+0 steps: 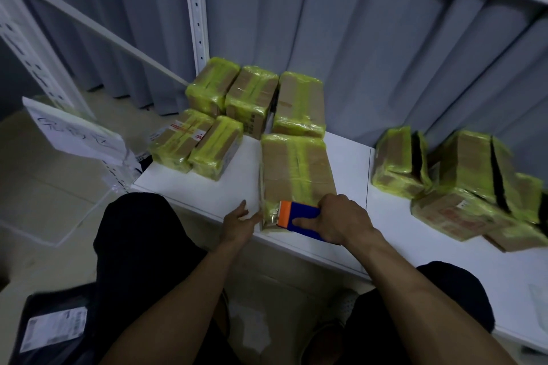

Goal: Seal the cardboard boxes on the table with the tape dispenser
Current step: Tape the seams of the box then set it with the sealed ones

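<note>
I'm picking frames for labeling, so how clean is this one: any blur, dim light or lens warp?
Head view: dim, bluish light; the boxes at right are motion-smeared, the box being taped and the tape dispenser only soft; wide-angle warp bows the shelf post and table edge.

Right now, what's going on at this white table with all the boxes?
A person is taping a brown cardboard box at the front edge of the white table. The right hand grips a blue and orange tape dispenser against the box's near end, while the left hand steadies its near left corner. More boxes wrapped in yellow-green tape sit behind it and to the right.
</note>
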The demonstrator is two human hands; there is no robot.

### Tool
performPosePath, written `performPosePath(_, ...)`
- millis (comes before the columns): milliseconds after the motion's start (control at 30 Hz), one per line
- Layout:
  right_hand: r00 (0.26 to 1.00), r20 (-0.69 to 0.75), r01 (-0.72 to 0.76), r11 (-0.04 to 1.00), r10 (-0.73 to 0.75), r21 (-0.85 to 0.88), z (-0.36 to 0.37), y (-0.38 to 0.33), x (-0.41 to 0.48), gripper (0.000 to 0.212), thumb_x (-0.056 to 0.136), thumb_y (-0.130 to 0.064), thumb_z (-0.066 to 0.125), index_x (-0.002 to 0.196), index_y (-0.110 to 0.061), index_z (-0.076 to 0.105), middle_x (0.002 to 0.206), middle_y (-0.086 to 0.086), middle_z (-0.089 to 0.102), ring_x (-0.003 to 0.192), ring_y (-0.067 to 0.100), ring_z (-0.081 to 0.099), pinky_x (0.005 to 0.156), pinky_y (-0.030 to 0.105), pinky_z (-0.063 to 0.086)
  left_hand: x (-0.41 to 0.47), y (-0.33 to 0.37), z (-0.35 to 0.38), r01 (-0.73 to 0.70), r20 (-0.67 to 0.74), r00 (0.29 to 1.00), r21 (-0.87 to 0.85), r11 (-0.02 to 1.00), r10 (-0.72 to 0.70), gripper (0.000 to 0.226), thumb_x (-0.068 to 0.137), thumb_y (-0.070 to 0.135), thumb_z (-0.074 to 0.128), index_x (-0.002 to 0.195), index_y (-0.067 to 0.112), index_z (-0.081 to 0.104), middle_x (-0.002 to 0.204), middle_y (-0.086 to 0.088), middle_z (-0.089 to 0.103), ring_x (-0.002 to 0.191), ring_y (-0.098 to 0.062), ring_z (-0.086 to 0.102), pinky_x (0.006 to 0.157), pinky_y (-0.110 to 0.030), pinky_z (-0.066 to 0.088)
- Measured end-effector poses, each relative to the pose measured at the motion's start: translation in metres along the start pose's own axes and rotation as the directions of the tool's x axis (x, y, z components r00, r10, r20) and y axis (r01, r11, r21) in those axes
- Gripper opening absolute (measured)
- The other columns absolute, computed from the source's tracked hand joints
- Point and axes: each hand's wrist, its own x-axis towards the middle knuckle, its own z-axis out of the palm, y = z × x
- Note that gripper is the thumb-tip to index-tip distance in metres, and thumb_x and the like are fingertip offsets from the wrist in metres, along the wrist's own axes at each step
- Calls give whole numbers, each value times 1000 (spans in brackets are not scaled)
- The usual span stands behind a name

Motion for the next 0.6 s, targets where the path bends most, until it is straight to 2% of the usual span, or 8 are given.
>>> performPosePath(67, 1000, 9, -8, 1000, 8, 2, 0, 0, 2, 67, 79, -78, 65, 110, -18, 61, 92, -3, 63, 87, 20, 67, 81, 36, 59, -9, -1, 3, -142, -87, 987, -55, 988, 137, 32, 93, 23, 69, 125, 16, 68, 113, 4, 70, 112, -16, 63, 83, -17, 47)
performPosePath(133, 1000, 10, -9, 1000, 9, 1, 1, -1, 3, 68, 79, -78, 65, 112, -18, 61, 94, -3, 63, 87, 20, 67, 82, 37, 59, -22, 1, 11, -227, -32, 974, -103, 968, 225, 15, 99, 25, 60, 102, 25, 74, 93, 12, 70, 100, -11, 64, 75, -13, 47)
performPosePath(167, 1000, 12, -9, 1000, 9, 0, 0, -1, 4, 69, 79, -78, 65, 113, -18, 61, 94, -3, 63, 87, 20, 67, 83, 37, 59, -27, 0, 15, -245, 21, 968, -115, 963, 249, 18, 101, 26, 55, 107, 26, 73, 99, 11, 69, 101, -8, 63, 78, -13, 46)
performPosePath(233, 999, 29, -15, 1000, 15, 4, -1, -1, 6, 69, 79, -78, 65, 114, -18, 60, 95, -3, 64, 88, 20, 68, 83, 36, 59, -32, -6, 22, -278, 89, 954, -91, 956, 286, 35, 104, 25, 49, 138, 19, 57, 129, 8, 61, 119, -6, 55, 92, -13, 42)
performPosePath(300, 999, 46, -19, 1000, 18, 17, 0, 0, 7, 70, 80, -78, 64, 115, -18, 60, 95, -3, 63, 89, 20, 68, 83, 35, 59, -31, -12, 23, -303, 113, 944, -67, 951, 309, 44, 106, 24, 45, 149, 17, 43, 141, 8, 50, 130, -5, 46, 96, -9, 37)
performPosePath(433, 999, 47, -12, 1000, 11, 23, 0, 1, 6, 71, 80, -79, 63, 117, -18, 60, 92, -5, 62, 84, 17, 65, 81, 32, 57, -21, -17, 11, -426, 241, 879, 13, 904, 411, 51, 103, 26, 51, 151, 30, 32, 143, 17, 49, 127, 6, 49, 102, -17, 43)
performPosePath(500, 999, 44, -9, 999, 8, 32, 0, 2, 6, 71, 81, -78, 63, 118, -18, 60, 93, -5, 61, 83, 16, 63, 81, 32, 56, -12, -17, 3, -520, 302, 829, 107, 847, 470, 53, 100, 25, 58, 150, 29, 38, 151, 12, 41, 135, -1, 44, 105, -22, 44)
performPosePath(600, 999, 46, 0, 999, -2, 39, 0, 4, 5, 70, 81, -77, 63, 117, -17, 60, 94, -5, 61, 84, 16, 64, 83, 33, 58, 1, -6, -8, -634, 386, 765, 306, 710, 516, 45, 94, 20, 68, 138, 22, 56, 152, 10, 34, 133, -5, 46, 99, -5, 38)
